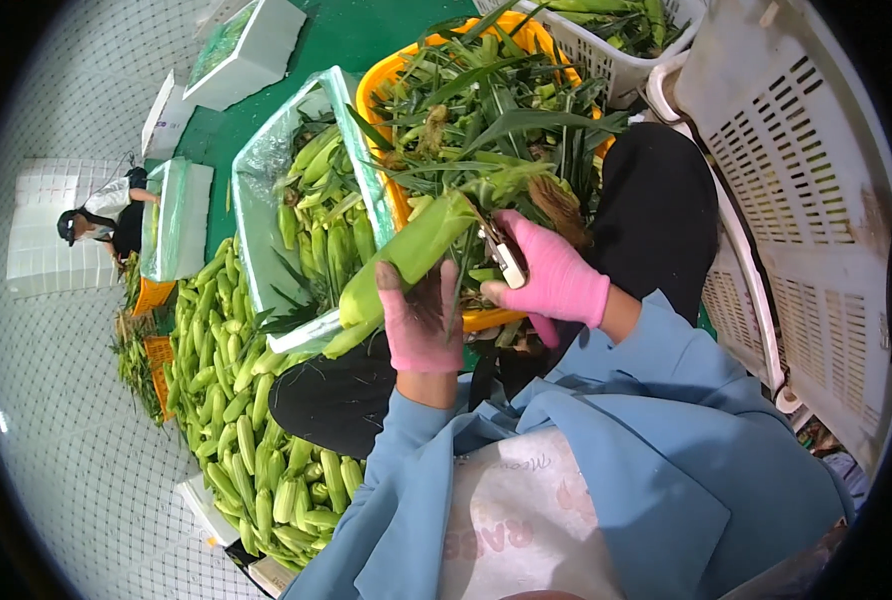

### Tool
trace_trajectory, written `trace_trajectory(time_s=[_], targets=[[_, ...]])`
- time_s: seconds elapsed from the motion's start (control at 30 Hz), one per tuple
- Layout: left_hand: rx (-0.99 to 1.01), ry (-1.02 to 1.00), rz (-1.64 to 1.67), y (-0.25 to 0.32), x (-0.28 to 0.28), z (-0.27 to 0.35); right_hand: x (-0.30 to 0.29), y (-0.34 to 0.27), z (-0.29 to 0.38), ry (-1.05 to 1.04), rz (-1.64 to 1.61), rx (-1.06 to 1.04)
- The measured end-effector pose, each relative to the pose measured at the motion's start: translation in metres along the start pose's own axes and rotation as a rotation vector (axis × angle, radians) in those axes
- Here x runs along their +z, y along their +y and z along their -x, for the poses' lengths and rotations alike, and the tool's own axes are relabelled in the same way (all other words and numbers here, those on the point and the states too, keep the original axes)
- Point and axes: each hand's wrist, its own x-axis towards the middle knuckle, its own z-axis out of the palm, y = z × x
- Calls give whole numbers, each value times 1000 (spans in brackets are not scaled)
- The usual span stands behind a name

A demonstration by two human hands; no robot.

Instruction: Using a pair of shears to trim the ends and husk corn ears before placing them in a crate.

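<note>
My left hand point(423, 315), in a pink glove with darkened fingertips, holds a green ear of corn in its husk point(408, 255) from below. In my right hand point(547, 270), gloved the same way, are pruning shears point(503, 251) with pale handles, their blades at the upper end of the ear. Brown silk point(554, 201) hangs just beyond that end. Beneath both hands stands a yellow basket point(374, 82) heaped with leaves and husk trimmings. Left of it, a foam box point(262, 195) lined with green plastic film holds trimmed ears.
A large pile of husked-over corn ears point(266, 450) lies at the left. White perforated crates point(791, 187) stand at the right, another point(611, 67) at the top with corn. A person point(108, 206) in a cap bends over a foam box point(190, 217) at the far left.
</note>
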Motion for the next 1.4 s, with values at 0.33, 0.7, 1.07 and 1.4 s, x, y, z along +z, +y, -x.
trace_trajectory(time_s=[0.33,0.7,1.07,1.4], targets=[[-251,-118,125,31,-16,-24,-4,-8,35,-236,-525,167],[-289,-262,-24,26,-19,-32,-23,-18,28,-254,-616,230],[-484,-235,50,-23,13,-24,-20,-26,26,186,-669,104],[88,-11,-2391,-9,-24,-63,-35,-28,25,440,-572,-31]])
